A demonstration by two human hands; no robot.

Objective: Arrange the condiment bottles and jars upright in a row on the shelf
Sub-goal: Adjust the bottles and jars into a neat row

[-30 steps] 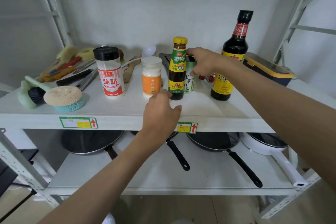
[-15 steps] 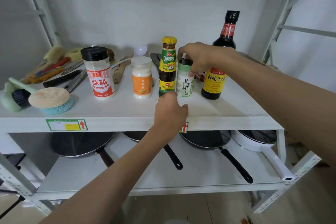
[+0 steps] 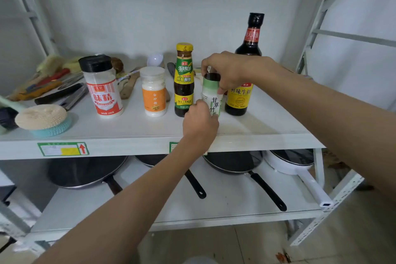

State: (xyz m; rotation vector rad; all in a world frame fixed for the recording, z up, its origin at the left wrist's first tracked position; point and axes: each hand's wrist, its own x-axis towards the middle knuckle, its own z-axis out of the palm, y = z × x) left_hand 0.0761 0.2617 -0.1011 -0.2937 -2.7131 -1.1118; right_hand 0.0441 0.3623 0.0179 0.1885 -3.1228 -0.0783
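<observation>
Both hands are gripping the green-and-white salt jar point(image 3: 212, 95), which is standing upright on the upper shelf point(image 3: 150, 128). The right hand point(image 3: 227, 69) is pinching the jar's dark cap from above, and the left hand point(image 3: 200, 123) is closing around its base from the front. Just left of the jar the yellow-capped oyster sauce bottle point(image 3: 183, 80) is standing upright, nearly touching it; further left of the jar are the white sugar jar point(image 3: 153, 92) and the black-lidded MSG shaker point(image 3: 102, 85) — all upright in a line. Just right of the jar, slightly behind it, the tall soy sauce bottle point(image 3: 244, 83) is standing. Far left of the jar, brushes and utensils are lying in a pile point(image 3: 49, 83). Frying pans point(image 3: 85, 171) are sitting on the lower shelf — below the jar.
</observation>
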